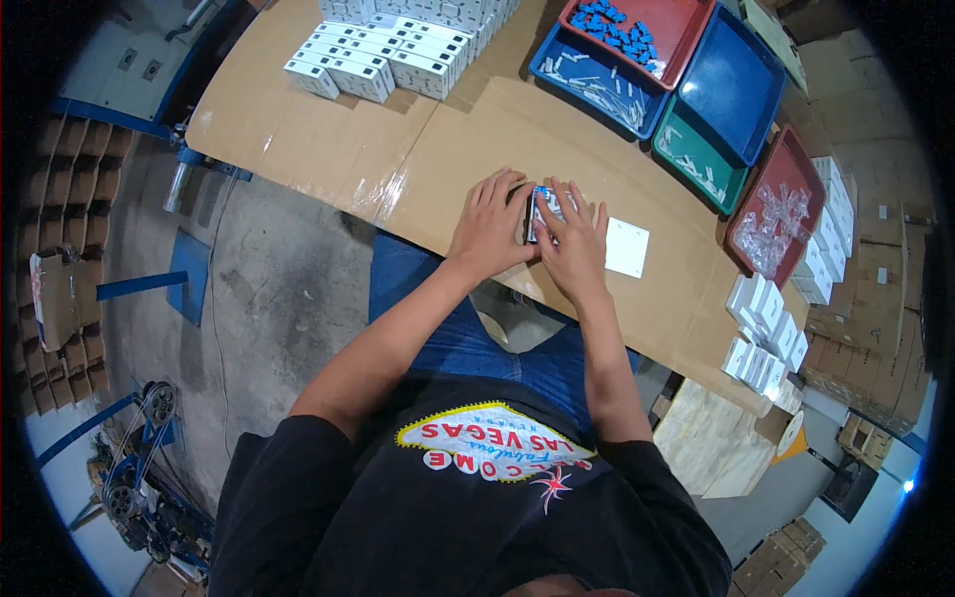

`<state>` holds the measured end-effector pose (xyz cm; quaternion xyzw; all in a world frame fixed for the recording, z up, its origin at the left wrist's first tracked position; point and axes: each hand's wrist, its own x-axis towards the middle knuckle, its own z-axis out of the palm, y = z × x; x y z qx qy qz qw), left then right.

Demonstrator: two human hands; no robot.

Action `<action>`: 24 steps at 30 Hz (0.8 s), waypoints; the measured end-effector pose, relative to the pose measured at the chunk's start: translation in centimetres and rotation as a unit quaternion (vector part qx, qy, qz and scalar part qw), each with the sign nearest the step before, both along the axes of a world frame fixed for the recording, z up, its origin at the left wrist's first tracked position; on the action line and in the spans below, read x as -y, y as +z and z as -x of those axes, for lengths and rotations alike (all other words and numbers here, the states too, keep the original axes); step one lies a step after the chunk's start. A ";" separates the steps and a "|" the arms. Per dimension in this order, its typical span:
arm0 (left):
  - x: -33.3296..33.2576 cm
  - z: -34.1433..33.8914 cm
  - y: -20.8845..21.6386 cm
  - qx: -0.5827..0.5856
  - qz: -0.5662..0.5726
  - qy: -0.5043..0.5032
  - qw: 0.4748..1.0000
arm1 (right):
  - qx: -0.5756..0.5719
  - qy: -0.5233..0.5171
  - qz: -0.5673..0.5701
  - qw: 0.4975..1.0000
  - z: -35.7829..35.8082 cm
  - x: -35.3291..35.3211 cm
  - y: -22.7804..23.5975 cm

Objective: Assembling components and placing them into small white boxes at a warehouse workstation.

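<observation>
On the near part of the table, both my hands are at a small open box with a dark edge and blue and white pieces inside. My left hand closes along the box's left side, thumb at its near end. From the right, my right hand reaches over it, its fingers curled on the contents and the far right side. My fingers hide much of the box. Just right of my right hand lies a flat white square piece, like a lid or plate.
White boxes stand in rows at the far left. At the far right are a red tray of blue parts, a blue tray and a green tray of white pieces, and a red tray of clear bags. Small white boxes sit near the right edge.
</observation>
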<state>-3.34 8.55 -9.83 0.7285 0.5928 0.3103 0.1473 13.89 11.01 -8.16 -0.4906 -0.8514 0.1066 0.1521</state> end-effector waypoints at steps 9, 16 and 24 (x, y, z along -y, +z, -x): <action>0.1 -0.1 -0.9 -0.032 -0.013 0.006 0.999 | 0.075 0.025 -0.010 0.997 0.5 0.7 1.0; 0.2 -0.4 0.1 0.005 -0.011 0.005 1.000 | -0.175 -0.227 -0.057 0.956 -7.0 1.7 0.6; 0.2 -0.4 0.0 -0.017 -0.009 0.005 1.000 | -0.076 -0.381 0.047 0.920 -10.7 2.9 0.1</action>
